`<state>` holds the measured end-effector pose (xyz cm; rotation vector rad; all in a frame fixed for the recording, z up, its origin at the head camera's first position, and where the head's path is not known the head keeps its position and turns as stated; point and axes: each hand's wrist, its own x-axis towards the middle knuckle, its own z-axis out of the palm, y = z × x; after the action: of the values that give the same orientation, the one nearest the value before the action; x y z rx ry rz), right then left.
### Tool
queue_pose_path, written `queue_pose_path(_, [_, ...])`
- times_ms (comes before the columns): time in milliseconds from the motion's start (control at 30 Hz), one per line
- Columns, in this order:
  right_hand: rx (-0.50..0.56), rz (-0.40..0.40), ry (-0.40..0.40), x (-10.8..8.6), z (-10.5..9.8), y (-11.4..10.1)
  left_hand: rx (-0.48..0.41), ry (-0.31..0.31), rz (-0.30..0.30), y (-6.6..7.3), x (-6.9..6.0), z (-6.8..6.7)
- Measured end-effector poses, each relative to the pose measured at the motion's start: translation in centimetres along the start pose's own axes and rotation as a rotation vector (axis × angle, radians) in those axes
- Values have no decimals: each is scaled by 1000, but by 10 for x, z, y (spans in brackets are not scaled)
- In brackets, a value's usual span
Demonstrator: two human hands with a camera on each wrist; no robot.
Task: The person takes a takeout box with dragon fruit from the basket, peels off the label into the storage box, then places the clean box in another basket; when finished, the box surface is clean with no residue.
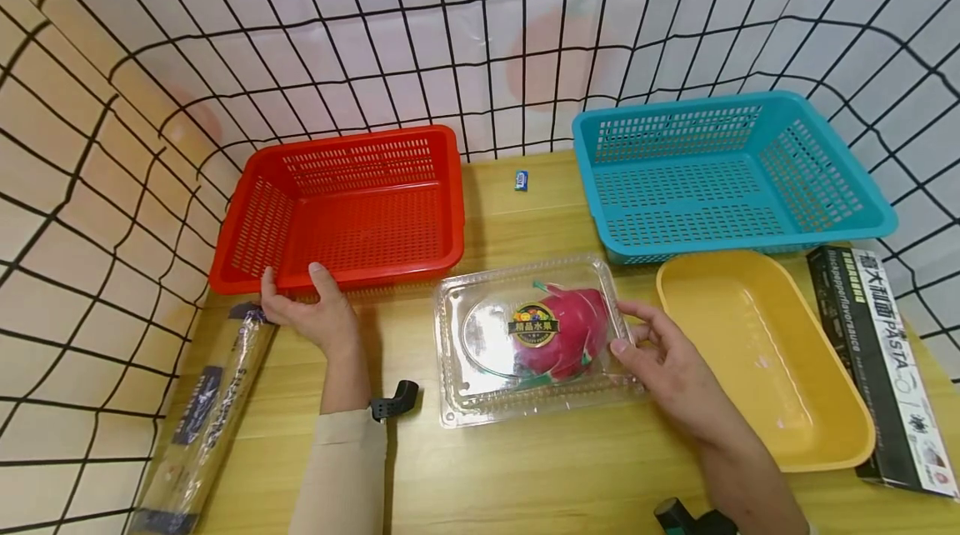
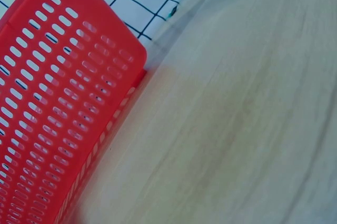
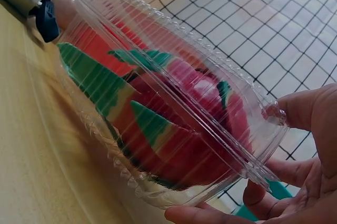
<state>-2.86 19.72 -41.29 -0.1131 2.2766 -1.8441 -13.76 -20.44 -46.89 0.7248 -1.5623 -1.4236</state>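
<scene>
A clear plastic fruit box (image 1: 480, 389) with a gold-and-black label on its lid holds a pink dragon fruit (image 1: 581, 322) with green-tipped scales. My right hand (image 1: 671, 372) pinches the box's right edge, thumb above and fingers on the side; the right wrist view shows the box tilted in that grip, with the dragon fruit (image 3: 179, 150) lying inside. Over at the left, my left hand (image 1: 315, 314) is by the front rim of a red basket (image 1: 360, 218), thumb and fingers spread. Whether it touches the rim is unclear. The left wrist view shows only the basket's slotted side (image 2: 58, 92), no fingers.
A teal basket (image 1: 690, 218) stands at the back right, and a yellow tray (image 1: 750, 368) sits before it. Beside the tray lies a black-and-white pasta box (image 1: 885, 368). A long clear packet (image 1: 217, 410) lies at left, a small blue packet (image 1: 521, 180) at back. Black wire mesh surrounds the table.
</scene>
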Motion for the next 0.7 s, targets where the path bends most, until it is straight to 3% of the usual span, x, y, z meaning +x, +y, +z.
queue_pose_path(700, [4, 54, 27, -3, 1, 10, -7, -11, 3, -2, 0, 0])
